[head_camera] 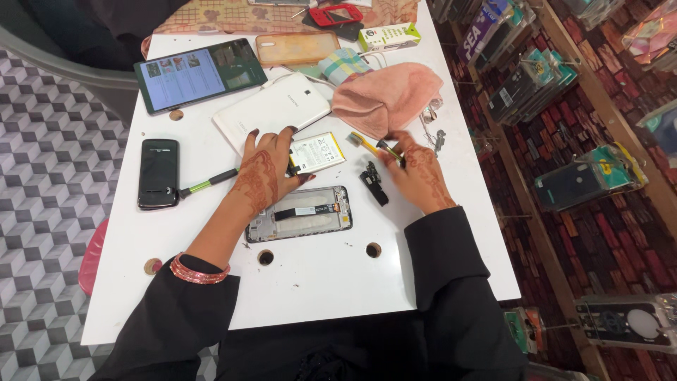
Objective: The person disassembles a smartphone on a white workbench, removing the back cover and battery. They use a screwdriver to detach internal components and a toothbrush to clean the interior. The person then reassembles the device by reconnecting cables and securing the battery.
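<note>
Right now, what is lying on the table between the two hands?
In the head view, a white phone battery lies between the left hand and the right hand, touching the left hand. A small black part sits nearer the right hand.

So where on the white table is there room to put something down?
The near edge of the table is bare, below the opened phone and between the sleeves. A bare strip also lies below the black phone. Around the battery, pink cloth and both hands it is crowded.
</note>
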